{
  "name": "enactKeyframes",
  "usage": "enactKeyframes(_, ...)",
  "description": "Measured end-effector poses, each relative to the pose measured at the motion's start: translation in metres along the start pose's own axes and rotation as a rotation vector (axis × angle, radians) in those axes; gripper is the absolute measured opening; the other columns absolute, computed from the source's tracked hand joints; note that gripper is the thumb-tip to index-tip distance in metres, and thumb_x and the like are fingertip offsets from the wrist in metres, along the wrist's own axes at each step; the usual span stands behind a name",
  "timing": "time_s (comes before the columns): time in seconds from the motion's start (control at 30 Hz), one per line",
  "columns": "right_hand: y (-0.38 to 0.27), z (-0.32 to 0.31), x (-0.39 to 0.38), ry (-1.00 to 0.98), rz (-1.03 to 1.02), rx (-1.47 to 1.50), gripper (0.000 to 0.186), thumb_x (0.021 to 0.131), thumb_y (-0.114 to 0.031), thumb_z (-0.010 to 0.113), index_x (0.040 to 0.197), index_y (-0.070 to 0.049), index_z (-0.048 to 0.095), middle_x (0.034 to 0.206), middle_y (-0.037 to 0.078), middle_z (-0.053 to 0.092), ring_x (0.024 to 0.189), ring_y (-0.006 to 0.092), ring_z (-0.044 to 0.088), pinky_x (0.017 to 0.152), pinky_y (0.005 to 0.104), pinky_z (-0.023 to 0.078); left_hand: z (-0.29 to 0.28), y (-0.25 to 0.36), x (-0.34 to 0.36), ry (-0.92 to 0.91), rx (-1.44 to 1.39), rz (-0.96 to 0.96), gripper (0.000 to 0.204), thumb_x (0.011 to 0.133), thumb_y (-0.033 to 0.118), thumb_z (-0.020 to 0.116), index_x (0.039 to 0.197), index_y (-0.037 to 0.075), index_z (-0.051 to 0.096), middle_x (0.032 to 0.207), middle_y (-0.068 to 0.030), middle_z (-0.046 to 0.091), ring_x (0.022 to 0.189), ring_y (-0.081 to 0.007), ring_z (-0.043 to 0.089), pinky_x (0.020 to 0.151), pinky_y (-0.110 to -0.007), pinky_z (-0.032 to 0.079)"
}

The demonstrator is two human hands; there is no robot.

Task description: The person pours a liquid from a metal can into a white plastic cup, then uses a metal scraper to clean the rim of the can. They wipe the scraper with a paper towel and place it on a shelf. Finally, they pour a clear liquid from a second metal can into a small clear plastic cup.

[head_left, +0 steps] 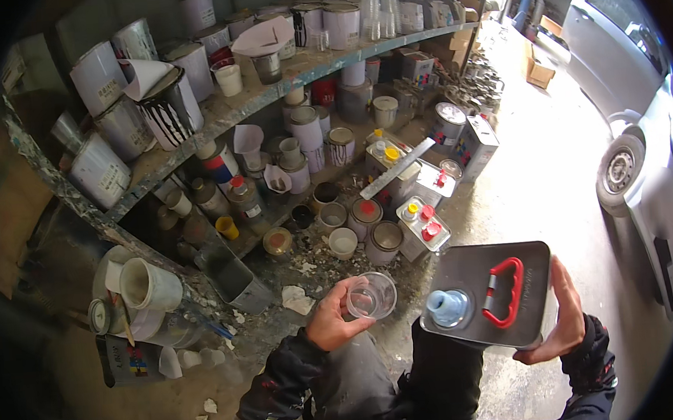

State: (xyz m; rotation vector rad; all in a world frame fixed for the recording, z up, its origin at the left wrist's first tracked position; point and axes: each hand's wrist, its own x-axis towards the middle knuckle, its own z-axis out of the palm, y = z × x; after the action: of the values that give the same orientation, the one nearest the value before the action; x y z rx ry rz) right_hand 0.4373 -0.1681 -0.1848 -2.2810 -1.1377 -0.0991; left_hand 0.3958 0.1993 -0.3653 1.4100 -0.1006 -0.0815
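My left hand is closed round the side of a clear plastic cup, its open mouth facing up. A rectangular metal can with a dark top is gripped in my right hand, which wraps its right side. On the can's top are a red handle, lying folded, and a pale blue spout on the side toward the cup. Cup and can are apart, both held above my knees. Whether any liquid is in the cup I cannot tell.
A paint-stained shelf holds many paint cans and stacked clear cups. On the floor stand solvent cans with red and yellow caps, open pots and a white bucket. A silver car is parked at right.
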Motion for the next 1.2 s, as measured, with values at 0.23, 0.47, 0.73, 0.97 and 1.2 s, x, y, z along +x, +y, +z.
enactKeyframes(0.23,-0.011,0.011,0.032,-0.132,-0.016,-0.082,0.130,0.044,-0.033,0.089,0.146,0.007,0.019,0.135,0.031,0.039,0.122,0.0448,0.043,0.102,0.0467,0.037,0.000,-0.008,-0.009,-0.118,-0.101,-0.069,0.070,0.075,-0.003,0.073,0.137,0.004,0.040,0.123,-0.0052,0.054,0.110,-0.0133,0.056,0.094,-0.030,0.047)
enactKeyframes(0.47,-0.027,0.020,0.057,-0.250,0.026,-0.212,0.123,0.042,-0.035,0.088,0.142,0.005,0.027,0.131,0.030,0.039,0.113,0.0446,0.046,0.098,0.0480,0.039,-0.009,-0.016,-0.009,-0.141,-0.113,-0.085,0.071,0.076,-0.003,0.071,0.139,0.004,0.037,0.125,-0.0067,0.053,0.113,-0.0153,0.056,0.094,-0.032,0.048)
enactKeyframes(0.73,-0.034,0.028,0.075,-0.320,0.049,-0.264,0.125,0.042,-0.042,0.090,0.141,0.004,0.028,0.129,0.030,0.039,0.112,0.0455,0.046,0.097,0.0498,0.039,-0.017,-0.024,-0.010,-0.193,-0.223,-0.109,0.072,0.079,-0.007,0.066,0.142,0.004,0.032,0.128,-0.0056,0.051,0.117,-0.0151,0.052,0.099,-0.033,0.045)
enactKeyframes(0.97,-0.039,0.036,0.086,-0.366,0.049,-0.302,0.123,0.043,-0.043,0.089,0.141,0.003,0.030,0.127,0.029,0.041,0.111,0.0454,0.046,0.097,0.0503,0.038,-0.024,-0.033,-0.011,-0.197,-0.279,-0.124,0.075,0.077,-0.005,0.070,0.141,0.003,0.032,0.129,-0.0061,0.051,0.116,-0.0149,0.053,0.099,-0.031,0.046)
enactKeyframes(1.2,-0.043,0.042,0.094,-0.359,0.038,-0.321,0.119,0.044,-0.044,0.086,0.140,0.002,0.033,0.121,0.025,0.043,0.107,0.0437,0.048,0.094,0.0503,0.039,-0.026,-0.033,-0.012,-0.161,-0.190,-0.099,0.074,0.078,-0.003,0.073,0.141,0.006,0.034,0.130,-0.0050,0.048,0.117,-0.0141,0.052,0.095,-0.031,0.048)
